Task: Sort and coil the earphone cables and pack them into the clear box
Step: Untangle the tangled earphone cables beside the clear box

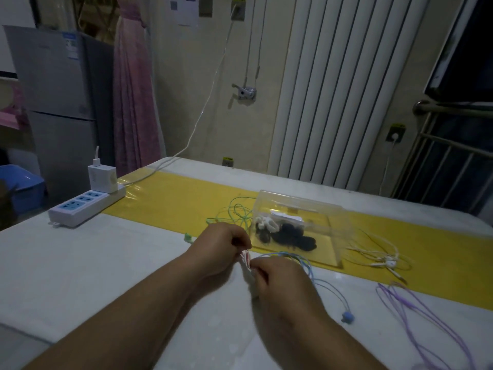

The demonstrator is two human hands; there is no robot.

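Both forearms are stretched from the bottom edge towards the middle of the frame, with the hands brought close together over the white table (106,263). The left hand (221,249) is turned knuckles up, its fingers curled, and the upper end of a small white-and-red strip (246,259) is pinched at its fingertips. The right hand (280,279) lies just below and to the right, fingers likewise curled, and the strip's lower end is gripped by it. The blue cable (306,263) is seen looping out from the right hand's fingertips. Whether it is held too cannot be told, as that spot is blurred. Its earbud (346,316) lies on the table right of the right wrist.

The box (330,209) is set on the yellow runner (173,198) just above the hands. A black coil (290,236) and a white coil (266,224) are packed inside it. The green cable (237,212) is spread loose just left of the box, the white cable (381,255) just right of it, and the purple cable (416,316) at the lower right. A power strip (85,206) is seen at the left.
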